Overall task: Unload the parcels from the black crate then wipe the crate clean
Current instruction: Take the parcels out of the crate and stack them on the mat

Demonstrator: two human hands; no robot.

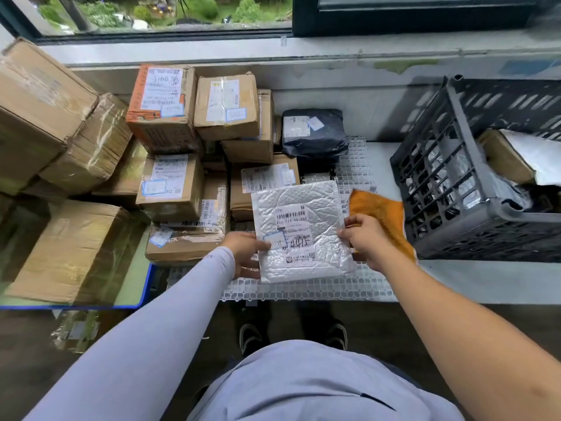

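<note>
A silver bubble-mailer parcel [303, 229] with a white label lies flat over the white plastic grid mat [303, 290]. My left hand [247, 253] grips its left edge and my right hand [364, 238] pinches its right edge. The black slatted crate [455, 183] stands at the right. Inside it lie a cardboard box with a white wrapped parcel [522, 156] on top and silvery bags behind the slats. An orange cloth [379, 214] lies between the mailer and the crate, partly under my right hand.
Several taped cardboard boxes [170, 186] are stacked to the left and behind the mailer. A dark plastic-wrapped parcel [312, 132] sits on top at the back. Larger cartons [66, 247] rest on a blue-edged platform at the left. A window ledge runs along the back.
</note>
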